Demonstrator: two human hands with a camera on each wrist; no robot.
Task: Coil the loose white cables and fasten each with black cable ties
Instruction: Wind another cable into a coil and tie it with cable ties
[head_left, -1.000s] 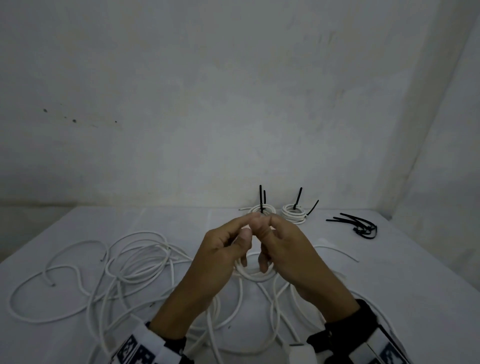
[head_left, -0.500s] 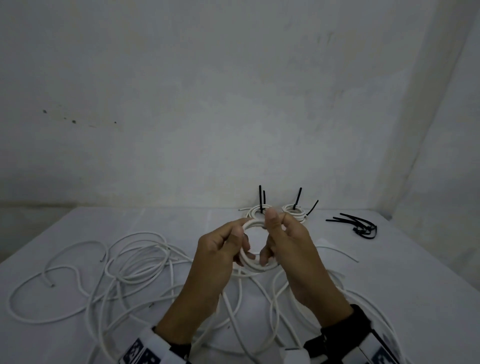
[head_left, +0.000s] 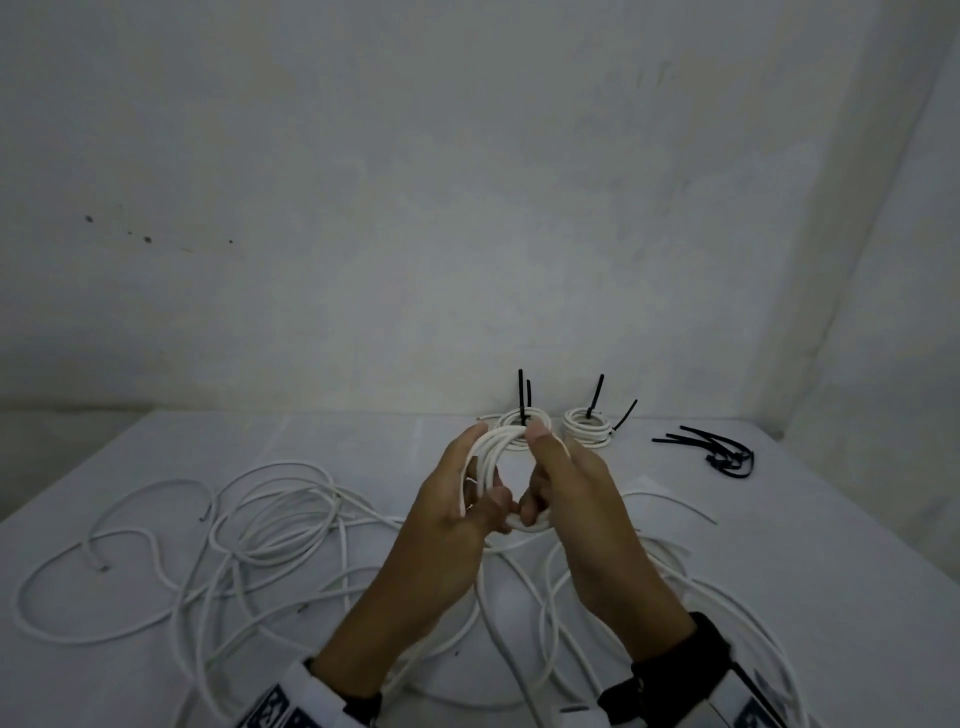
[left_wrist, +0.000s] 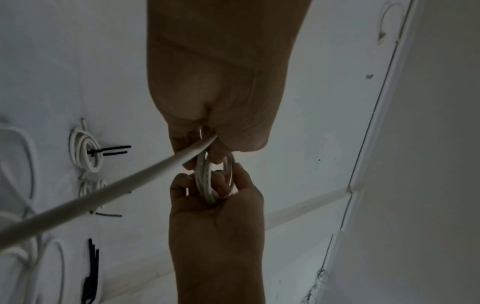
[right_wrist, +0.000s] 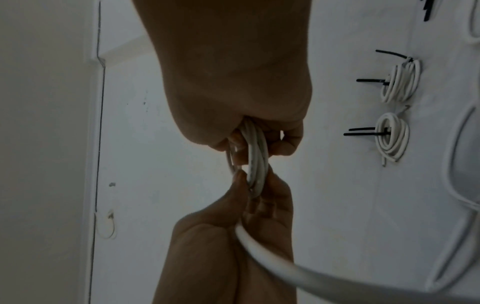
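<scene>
A small coil of white cable (head_left: 491, 448) is held upright above the table between both hands. My left hand (head_left: 485, 467) grips its left side, thumb inside the ring. My right hand (head_left: 535, 473) pinches the right side, index finger on top. In the left wrist view the left hand's fingers (left_wrist: 207, 148) and the right hand (left_wrist: 215, 195) clasp the coil (left_wrist: 205, 181), and a loose cable tail (left_wrist: 103, 195) runs off to the lower left. The right wrist view shows the same coil (right_wrist: 255, 162) and tail (right_wrist: 285, 265).
Two tied coils (head_left: 543, 418) (head_left: 587, 426) with black tie ends sticking up lie at the table's far edge. A bunch of loose black ties (head_left: 717, 452) lies at the far right. Several loose white cables (head_left: 270, 514) sprawl over the left and near table (head_left: 831, 571).
The hands went from pinched together to spread apart on the ring. The coil now stands higher and wider between them, with more turns showing.
</scene>
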